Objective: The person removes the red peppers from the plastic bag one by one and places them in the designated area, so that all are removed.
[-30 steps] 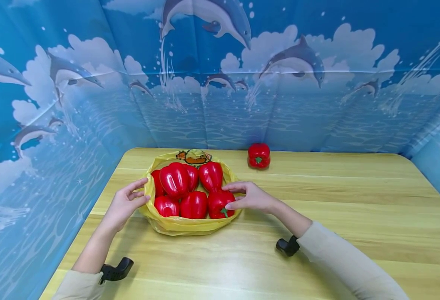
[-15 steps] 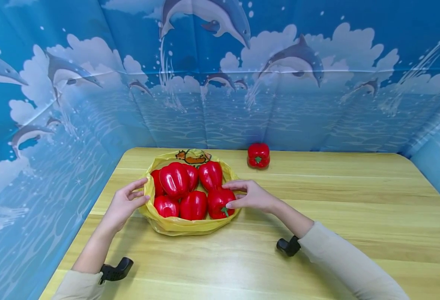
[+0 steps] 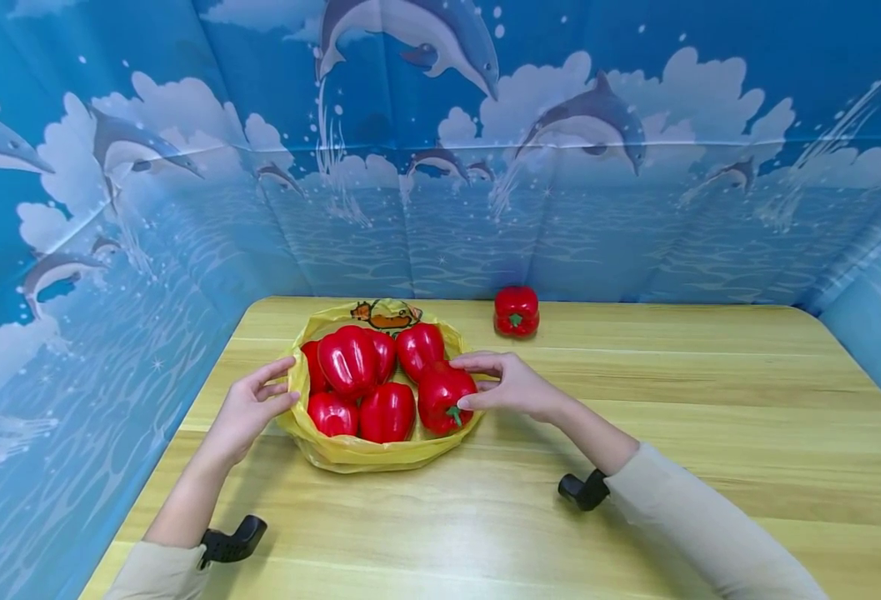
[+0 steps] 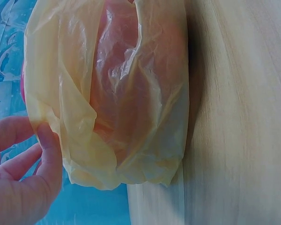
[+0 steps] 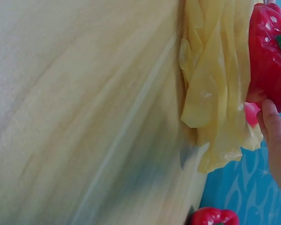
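Observation:
A yellow plastic bag stands wide at its mouth on the left half of the table, with several glossy red bell peppers inside. My left hand pinches the bag's left rim between thumb and fingers; the left wrist view shows that hand at the edge of the thin bag. At the right side of the bag's mouth, my right hand grips a red bell pepper with a green stem. That pepper rises above the bag's rim in the right wrist view.
Another red bell pepper stands alone at the table's back edge, right of the bag. The wooden table reaches far to the right. A blue dolphin-print curtain hangs behind it and along both sides.
The bell pepper in my right hand has come up slightly and shifted a little right, tilting as it moves. My left hand stays at the bag's rim.

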Motion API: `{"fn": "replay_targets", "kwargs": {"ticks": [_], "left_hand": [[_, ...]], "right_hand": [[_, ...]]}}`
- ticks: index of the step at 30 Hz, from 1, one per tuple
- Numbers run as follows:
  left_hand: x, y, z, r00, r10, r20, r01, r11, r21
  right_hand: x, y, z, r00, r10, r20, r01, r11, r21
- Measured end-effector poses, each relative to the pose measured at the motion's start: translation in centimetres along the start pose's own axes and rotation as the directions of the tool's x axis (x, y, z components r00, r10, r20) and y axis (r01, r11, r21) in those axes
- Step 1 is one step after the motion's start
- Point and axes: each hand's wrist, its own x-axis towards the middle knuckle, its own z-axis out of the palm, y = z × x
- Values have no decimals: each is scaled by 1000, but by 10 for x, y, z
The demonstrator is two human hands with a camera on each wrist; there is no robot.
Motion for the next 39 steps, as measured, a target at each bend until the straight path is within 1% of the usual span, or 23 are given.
{"fn": "replay_targets", "kwargs": {"ticks": [8, 20, 25, 28, 33, 39], "left_hand": [[0, 1, 0, 1000, -4, -3, 4, 1000, 0], [0, 0, 1, 1000, -1, -1, 1, 1000, 8], [0, 0, 1, 1000, -1, -10, 1, 1000, 5], [-1, 0, 1, 1000, 0, -8, 0, 1000, 0], [0, -1, 0, 1000, -1, 3, 1, 1000, 0], [1, -3, 0, 1000, -11, 18, 12, 1000, -13]], "right_hand": [[-3, -4, -7, 1000, -13, -11, 13, 1000, -22], [-13, -10, -20, 997, -38, -62, 36, 999, -34], [-20, -9, -29, 995, -43, -91, 40, 998, -41], [-25, -10, -35, 993, -27, -113, 24, 999, -28], [-32, -8, -48, 987, 4, -162, -9, 1000, -30], [-43, -8, -65, 978, 2, -210, -10, 999, -36]]}}
